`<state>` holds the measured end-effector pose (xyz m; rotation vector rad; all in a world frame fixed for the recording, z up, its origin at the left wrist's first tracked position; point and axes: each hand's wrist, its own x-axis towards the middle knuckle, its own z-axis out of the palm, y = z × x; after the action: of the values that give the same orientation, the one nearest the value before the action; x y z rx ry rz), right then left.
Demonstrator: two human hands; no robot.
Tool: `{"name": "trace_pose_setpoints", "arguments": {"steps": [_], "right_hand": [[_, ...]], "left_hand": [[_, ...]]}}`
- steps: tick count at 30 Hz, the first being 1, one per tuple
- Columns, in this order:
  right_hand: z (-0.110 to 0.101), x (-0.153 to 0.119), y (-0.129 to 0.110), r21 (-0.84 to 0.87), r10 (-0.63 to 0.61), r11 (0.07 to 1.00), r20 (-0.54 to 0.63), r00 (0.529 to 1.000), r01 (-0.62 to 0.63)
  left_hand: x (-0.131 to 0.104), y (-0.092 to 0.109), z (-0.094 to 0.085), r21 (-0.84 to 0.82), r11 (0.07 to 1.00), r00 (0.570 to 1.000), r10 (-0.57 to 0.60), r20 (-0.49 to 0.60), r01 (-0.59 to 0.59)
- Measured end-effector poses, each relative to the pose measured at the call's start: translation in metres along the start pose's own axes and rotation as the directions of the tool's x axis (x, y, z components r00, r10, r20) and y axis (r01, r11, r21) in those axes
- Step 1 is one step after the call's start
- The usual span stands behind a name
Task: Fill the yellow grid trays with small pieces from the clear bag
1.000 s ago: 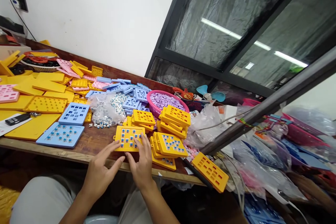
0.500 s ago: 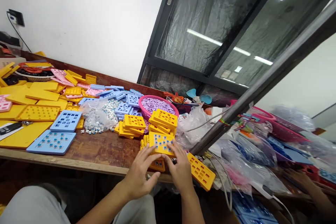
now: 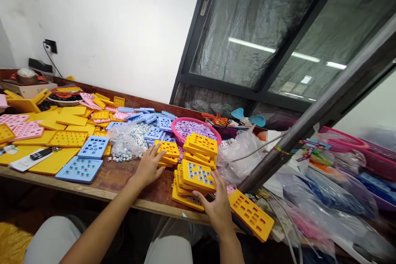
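Board (image 3: 198,173) on front stack (image 3: 185,201); left hand (image 3: 149,169) moved off.
The board carries blue pieces; our right hand (image 3: 218,208) spans its near-right corner, thumb and fingers touching. Our left hand's fingers now reach the left stack (image 3: 168,148). Whether either grips, we cannot tell. We judge this board set aside.

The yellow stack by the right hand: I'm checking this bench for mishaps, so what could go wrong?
The yellow stack is uneven and near the front edge of the table, so a nudge from the right hand might shift it. The yellow tray to its right appears to jut past that edge and could fall.
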<state>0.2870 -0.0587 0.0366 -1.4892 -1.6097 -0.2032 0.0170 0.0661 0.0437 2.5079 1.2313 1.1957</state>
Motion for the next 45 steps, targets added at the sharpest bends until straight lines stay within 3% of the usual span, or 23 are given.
{"name": "trace_pose_setpoints", "arguments": {"steps": [2,5,8,11,13,16,19,21,24,26,28,30,33,37,42,45], "right_hand": [[-0.001,-0.003,-0.005,0.020,-0.006,1.000,-0.099,0.995,0.008],[-0.003,-0.014,-0.017,0.049,0.013,0.999,-0.313,0.950,0.003],[-0.003,-0.032,-0.034,0.095,0.027,0.995,-0.452,0.891,0.018],[0.005,-0.051,-0.054,0.169,0.006,0.981,-0.510,0.860,0.094],[0.016,-0.061,-0.067,0.199,-0.074,0.963,-0.448,0.891,0.180],[0.037,-0.065,-0.086,0.247,-0.260,0.921,-0.188,0.947,0.302],[0.062,-0.054,-0.104,0.316,-0.293,0.914,0.075,0.953,0.256],[0.080,-0.038,-0.117,0.331,-0.284,0.922,0.231,0.931,0.199],[0.107,-0.005,-0.135,0.303,-0.319,0.931,0.413,0.853,0.201],[0.126,0.020,-0.143,0.279,-0.373,0.924,0.512,0.774,0.261],[0.146,0.046,-0.148,0.269,-0.430,0.902,0.604,0.670,0.337],[0.168,0.067,-0.151,0.266,-0.451,0.889,0.644,0.618,0.371],[0.201,0.087,-0.153,0.236,-0.428,0.898,0.663,0.614,0.371],[0.235,0.090,-0.152,0.133,-0.341,0.926,0.695,0.633,0.354],[0.249,0.084,-0.144,0.158,-0.280,0.959,0.657,0.700,0.236],[0.250,0.084,-0.141,0.180,-0.275,0.961,0.645,0.713,0.208]], "left_hand": [[0.016,-0.019,-0.001,0.115,0.993,0.994,0.011,0.107,-0.023],[0.027,-0.028,-0.004,0.214,0.976,0.984,-0.003,0.179,-0.036],[0.020,-0.027,-0.017,0.260,0.965,0.989,-0.019,0.145,-0.020],[-0.011,-0.030,-0.043,0.210,0.978,0.998,-0.026,0.050,0.015],[-0.043,-0.033,-0.062,0.142,0.987,0.997,-0.076,-0.027,0.079],[-0.097,-0.036,-0.085,0.085,0.979,0.982,-0.182,-0.044,0.185],[-0.135,-0.035,-0.094,0.042,0.972,0.970,-0.235,0.060,0.232],[-0.145,-0.034,-0.095,0.004,0.966,0.960,-0.259,0.104,0.260],[-0.143,-0.034,-0.093,-0.052,0.957,0.956,-0.282,0.088,0.287],[-0.135,-0.039,-0.092,-0.097,0.952,0.956,-0.284,0.069,0.290],[-0.124,-0.050,-0.092,-0.131,0.942,0.951,-0.305,0.043,0.308],[-0.112,-0.068,-0.090,-0.100,0.929,0.934,-0.358,-0.007,0.355],[-0.090,-0.099,-0.082,0.059,0.891,0.890,-0.444,-0.100,0.451],[-0.071,-0.125,-0.066,0.179,0.873,0.891,-0.446,-0.083,0.453],[-0.073,-0.127,-0.064,0.108,0.903,0.909,-0.415,-0.037,0.417],[-0.076,-0.123,-0.068,0.085,0.910,0.913,-0.401,-0.079,0.407]]}}
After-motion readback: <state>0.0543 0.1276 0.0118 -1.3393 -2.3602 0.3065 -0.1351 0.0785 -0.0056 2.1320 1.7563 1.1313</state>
